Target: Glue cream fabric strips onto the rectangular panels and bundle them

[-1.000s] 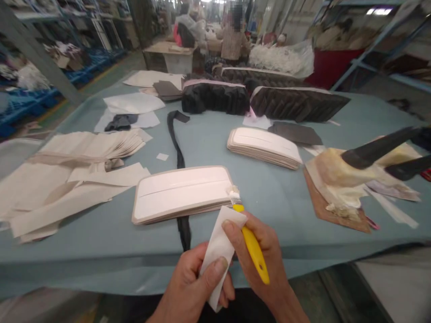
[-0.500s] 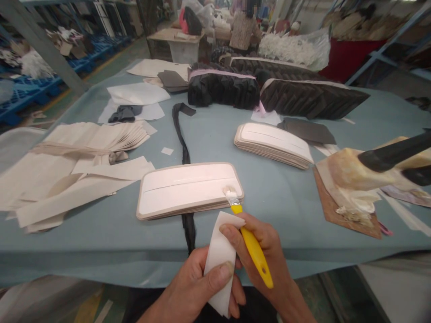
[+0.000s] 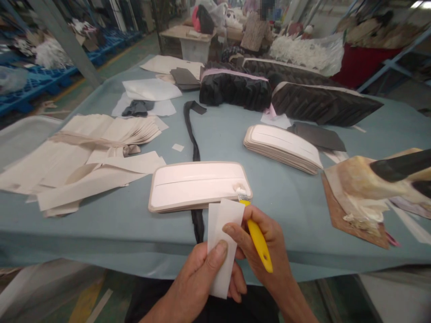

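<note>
A big table (image 3: 292,211) with a grey-blue cloth fills most of the view. On its far side lie two long dark pleated bundles (image 3: 289,96), and on the left a wide heap of beige sheets (image 3: 84,157). A black strap (image 3: 193,139) runs down the middle and passes under a stack of white panels (image 3: 198,185) near the front edge; a second white stack (image 3: 283,146) lies further right. At the right edge there is a board with a lump of yellowish paste (image 3: 360,188). The left hand (image 3: 205,278) is closed on a white strip (image 3: 222,244) – thumb on its front, held upright just before the table edge. The right hand (image 3: 266,246) is wrapped around a yellow brush (image 3: 257,237) (the forefinger also touches the strip), and the bristles rest on the near stack's right corner.
</note>
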Demonstrator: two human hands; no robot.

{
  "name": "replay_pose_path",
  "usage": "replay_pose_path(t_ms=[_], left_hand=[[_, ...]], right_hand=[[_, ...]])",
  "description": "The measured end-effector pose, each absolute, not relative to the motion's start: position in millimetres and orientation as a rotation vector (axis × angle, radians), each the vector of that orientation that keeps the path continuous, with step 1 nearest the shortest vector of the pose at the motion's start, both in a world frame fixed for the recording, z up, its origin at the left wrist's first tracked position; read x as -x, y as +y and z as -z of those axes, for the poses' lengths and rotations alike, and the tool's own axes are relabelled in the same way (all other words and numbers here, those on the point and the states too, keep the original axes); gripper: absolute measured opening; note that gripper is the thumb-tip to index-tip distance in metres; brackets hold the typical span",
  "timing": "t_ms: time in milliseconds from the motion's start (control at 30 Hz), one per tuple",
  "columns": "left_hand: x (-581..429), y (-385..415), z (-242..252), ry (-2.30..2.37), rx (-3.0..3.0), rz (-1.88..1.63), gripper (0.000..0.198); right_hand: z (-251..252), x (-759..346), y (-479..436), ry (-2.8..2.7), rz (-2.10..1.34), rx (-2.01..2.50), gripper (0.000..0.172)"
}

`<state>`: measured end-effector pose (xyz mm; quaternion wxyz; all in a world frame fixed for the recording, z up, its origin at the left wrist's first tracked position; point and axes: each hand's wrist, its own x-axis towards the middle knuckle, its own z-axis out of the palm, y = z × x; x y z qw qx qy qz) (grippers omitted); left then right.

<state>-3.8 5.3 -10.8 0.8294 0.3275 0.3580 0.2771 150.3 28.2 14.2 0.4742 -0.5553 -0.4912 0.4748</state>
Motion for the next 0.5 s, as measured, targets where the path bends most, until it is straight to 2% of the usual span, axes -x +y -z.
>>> replay_pose_path(t_ms=[267, 433, 500], left_hand=[[8.7, -2.1, 18.2, 0.883, -0.713, -0.755, 0.077], [-7.5, -8.6, 25.8, 1.082, -0.463, -0.994, 0.075], [-13.2, -8.6, 26.1, 1.112, -0.415, -1.074, 0.077]], right_hand=[[-8.5, -136.0, 18.0, -1.220, -1.107, 1.372, 0.032], [-0.9, -119.6, 16.5, -1.289, -0.560, 1.484, 0.022], [-0.3, -115.1, 17.4, -1.293, -0.442, 1.506, 0.020]])
